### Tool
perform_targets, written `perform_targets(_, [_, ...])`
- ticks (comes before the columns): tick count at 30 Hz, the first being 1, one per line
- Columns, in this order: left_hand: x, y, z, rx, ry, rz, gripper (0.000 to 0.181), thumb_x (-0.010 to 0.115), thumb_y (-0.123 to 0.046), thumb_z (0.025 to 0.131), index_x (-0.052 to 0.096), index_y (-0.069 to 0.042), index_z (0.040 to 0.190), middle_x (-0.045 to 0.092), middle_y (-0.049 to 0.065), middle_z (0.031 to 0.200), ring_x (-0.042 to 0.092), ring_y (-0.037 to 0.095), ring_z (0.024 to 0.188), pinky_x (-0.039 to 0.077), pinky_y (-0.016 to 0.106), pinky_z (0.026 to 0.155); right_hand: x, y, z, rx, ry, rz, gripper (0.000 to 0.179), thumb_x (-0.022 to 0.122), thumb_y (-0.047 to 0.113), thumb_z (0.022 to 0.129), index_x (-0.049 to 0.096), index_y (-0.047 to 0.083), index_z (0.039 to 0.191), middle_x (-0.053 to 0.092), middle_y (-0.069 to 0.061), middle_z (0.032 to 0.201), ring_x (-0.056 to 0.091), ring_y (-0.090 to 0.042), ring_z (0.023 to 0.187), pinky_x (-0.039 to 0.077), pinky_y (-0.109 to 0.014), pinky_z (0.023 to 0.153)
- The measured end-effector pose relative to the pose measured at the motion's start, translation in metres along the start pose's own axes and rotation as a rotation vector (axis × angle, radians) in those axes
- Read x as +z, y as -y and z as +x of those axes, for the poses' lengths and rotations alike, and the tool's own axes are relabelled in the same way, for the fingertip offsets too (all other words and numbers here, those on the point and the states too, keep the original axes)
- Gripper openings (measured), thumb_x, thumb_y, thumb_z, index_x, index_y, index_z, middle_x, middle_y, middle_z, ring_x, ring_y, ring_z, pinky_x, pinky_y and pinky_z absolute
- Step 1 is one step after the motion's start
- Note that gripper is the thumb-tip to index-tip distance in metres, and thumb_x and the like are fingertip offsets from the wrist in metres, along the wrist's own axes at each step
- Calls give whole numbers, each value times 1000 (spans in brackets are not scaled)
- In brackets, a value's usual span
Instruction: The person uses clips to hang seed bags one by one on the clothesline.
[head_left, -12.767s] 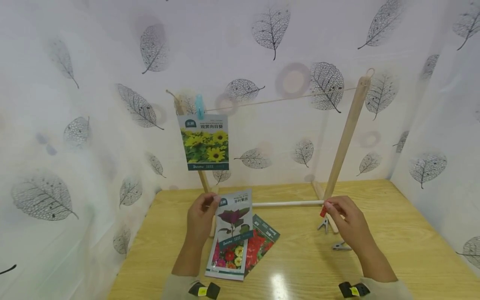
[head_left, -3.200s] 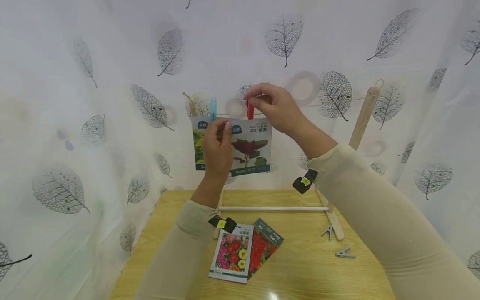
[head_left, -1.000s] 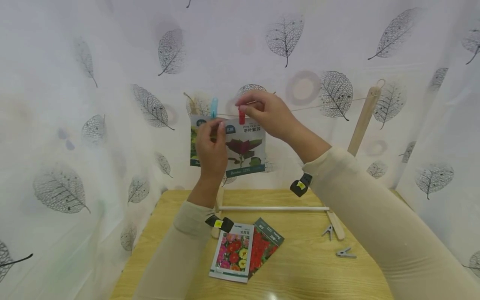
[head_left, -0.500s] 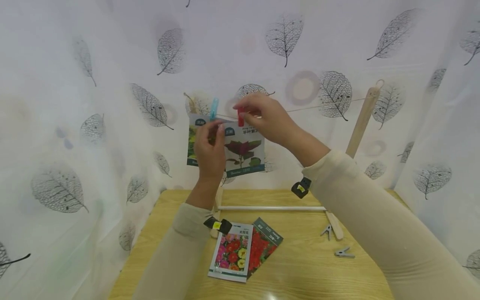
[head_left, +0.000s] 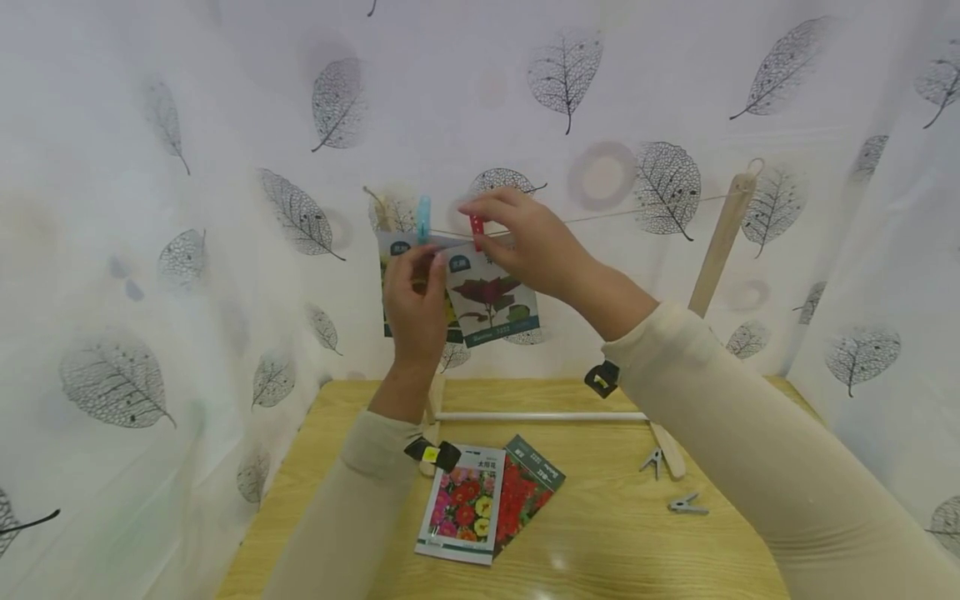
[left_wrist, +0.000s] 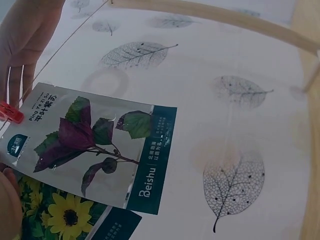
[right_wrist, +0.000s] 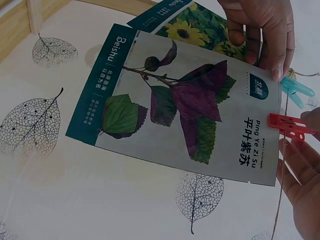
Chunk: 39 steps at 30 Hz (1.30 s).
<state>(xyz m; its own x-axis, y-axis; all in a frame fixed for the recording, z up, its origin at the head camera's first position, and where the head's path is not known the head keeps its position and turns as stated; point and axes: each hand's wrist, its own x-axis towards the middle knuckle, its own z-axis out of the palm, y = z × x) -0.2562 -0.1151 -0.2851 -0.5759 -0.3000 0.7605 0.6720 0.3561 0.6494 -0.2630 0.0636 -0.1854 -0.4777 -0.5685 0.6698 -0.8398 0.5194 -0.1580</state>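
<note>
My left hand (head_left: 417, 308) pinches the upper left corner of a seed packet (head_left: 497, 302) with a purple-leaved plant on it. In my right hand (head_left: 534, 242) is a red clothespin (head_left: 477, 230), held between thumb and fingers at the packet's top edge. The right wrist view shows that red clothespin (right_wrist: 292, 126) lying across the string (right_wrist: 281, 200) and over the packet's edge. Behind and to the left hangs a sunflower seed packet (head_left: 392, 283), under a blue clothespin (head_left: 423, 218) on the string. My left hand covers part of the sunflower packet.
A wooden post (head_left: 723, 242) carries the string's right end. A white rod (head_left: 540, 416) joins the stand's feet low down. On the table (head_left: 600, 533) lie a packet of mixed flowers (head_left: 461, 508), a red-flower packet (head_left: 528, 492) and two grey clothespins (head_left: 652, 461).
The purple-plant packet and red clothespin went from near the table up to the string. Lately the clothespin has shifted slightly left and the packet has tilted, its lower end swinging right.
</note>
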Motion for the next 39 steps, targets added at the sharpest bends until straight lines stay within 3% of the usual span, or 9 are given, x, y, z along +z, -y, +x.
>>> perform_targets(7, [-1,-1,-2,-10,0,-23,27,60,-28,103,65,-8,120,59,10,111,58,12,97,48,19,76,-1,0,-3,15,-17,-10,44,70,11,95,60,7,138,59,-12,140,55,-24,134,46,-36,112])
perform_targets(19, [-3,-6,-4,-3,-3,-58,26,61,-27,102,66,-6,118,58,11,107,55,10,94,47,19,76,-1,-2,-11,2,-45,-10,44,69,9,95,60,6,138,56,-12,143,53,-26,136,45,-36,114])
perform_targets(26, [-6,-11,-6,-10,20,-80,28,58,-26,104,65,-2,117,58,10,108,55,9,97,49,20,80,-2,-6,-20,-9,-132,16,38,68,8,95,64,6,133,59,-13,136,53,-27,133,42,-37,115])
perform_targets(33, [-8,-10,-10,-88,48,-134,27,46,-27,108,60,-6,120,56,1,107,54,11,97,49,25,82,2,-14,-33,-44,-243,3,28,68,6,95,69,4,123,63,-14,125,57,-27,122,48,-37,106])
perform_targets(39, [-10,-10,-15,-117,57,-159,24,47,-25,108,59,-8,120,55,-2,104,55,13,93,47,22,73,3,-13,-44,-40,-279,18,25,66,6,96,70,4,120,64,-13,121,59,-26,117,50,-38,102])
